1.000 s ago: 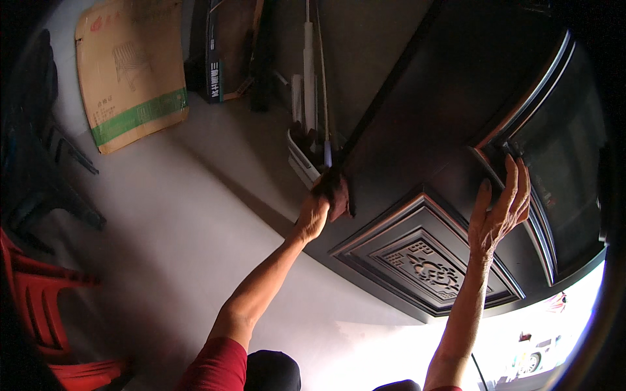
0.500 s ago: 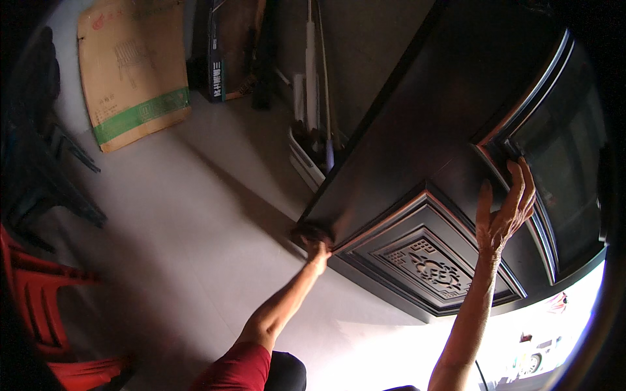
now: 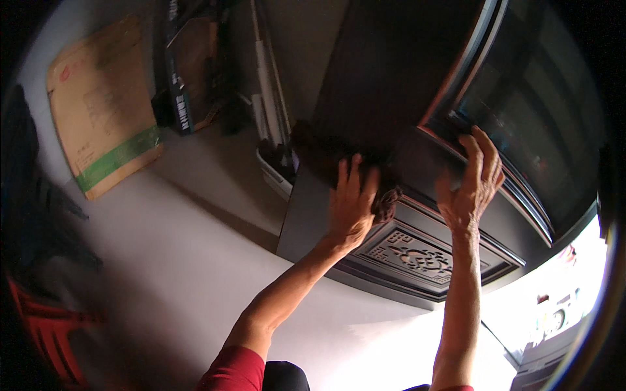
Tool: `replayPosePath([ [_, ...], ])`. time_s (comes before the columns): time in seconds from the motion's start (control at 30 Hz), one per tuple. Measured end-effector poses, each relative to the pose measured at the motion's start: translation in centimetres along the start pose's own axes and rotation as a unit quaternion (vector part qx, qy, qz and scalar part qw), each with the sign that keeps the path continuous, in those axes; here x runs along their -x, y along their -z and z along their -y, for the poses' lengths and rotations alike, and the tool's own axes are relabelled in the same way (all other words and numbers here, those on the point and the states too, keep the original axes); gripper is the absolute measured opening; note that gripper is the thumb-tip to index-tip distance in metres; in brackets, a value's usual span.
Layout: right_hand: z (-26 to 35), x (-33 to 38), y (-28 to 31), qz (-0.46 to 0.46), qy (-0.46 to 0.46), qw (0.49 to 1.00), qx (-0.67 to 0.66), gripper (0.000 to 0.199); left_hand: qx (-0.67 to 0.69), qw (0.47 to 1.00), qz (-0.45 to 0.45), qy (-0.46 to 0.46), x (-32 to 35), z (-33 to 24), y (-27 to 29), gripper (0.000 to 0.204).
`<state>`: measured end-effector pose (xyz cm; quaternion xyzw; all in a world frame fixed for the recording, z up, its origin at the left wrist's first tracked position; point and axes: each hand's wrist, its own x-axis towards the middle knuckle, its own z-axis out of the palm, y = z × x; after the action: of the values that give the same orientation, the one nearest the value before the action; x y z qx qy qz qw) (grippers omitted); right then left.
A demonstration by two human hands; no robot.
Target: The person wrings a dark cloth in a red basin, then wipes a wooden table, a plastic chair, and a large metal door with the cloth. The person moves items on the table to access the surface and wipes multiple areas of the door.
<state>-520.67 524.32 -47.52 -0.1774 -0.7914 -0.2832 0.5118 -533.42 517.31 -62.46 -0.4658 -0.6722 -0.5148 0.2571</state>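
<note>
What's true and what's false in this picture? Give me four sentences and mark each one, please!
1. The left hand is on a dark brown, crumpled cloth. True.
2. The right hand holds a red plastic chair. False: its fingers are at the raised moulding on the dark panelled door.
3. Brown cardboard with a green stripe stands left of the door. True.
4. The person's left sleeve is blue. False: the cloth sleeve is dark red.

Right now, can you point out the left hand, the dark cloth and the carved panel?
Left hand [image 3: 351,212]: head view, back of the hand.
Dark cloth [image 3: 388,204]: head view, bunched part beside the fingers [image 3: 354,174].
Carved panel [image 3: 419,259]: head view, central raised motif.
</note>
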Motion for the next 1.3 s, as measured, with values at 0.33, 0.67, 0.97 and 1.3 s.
replayPosePath([
  [0.33, 2.4, 9.4, 1.9, 0.086, 0.049, 0.988, -0.117, 0.039, 0.151, 0.97, 0.19, 0.032, 12.7, 1.4, 0.1, 0.023],
  [0.67, 2.4, 21.0, 6.4, -0.024, -0.513, 0.628, -0.584, 0.047, 0.65, 0.477, 0.456, 0.377, 7.0, -10.0, 2.4, 0.059],
  [0.97, -11.5, 8.1, 7.5, -0.149, -0.101, 0.983, -0.036, 0.047, 0.315, 0.939, 0.131, -0.034, 2.1, -17.2, -0.4, 0.048],
  [1.3, -28.6, 10.5, 8.6, -0.125, -0.078, 0.964, 0.222, 0.046, 0.048, 0.959, 0.062, -0.271, -1.8, -25.2, -6.1, 0.061],
])
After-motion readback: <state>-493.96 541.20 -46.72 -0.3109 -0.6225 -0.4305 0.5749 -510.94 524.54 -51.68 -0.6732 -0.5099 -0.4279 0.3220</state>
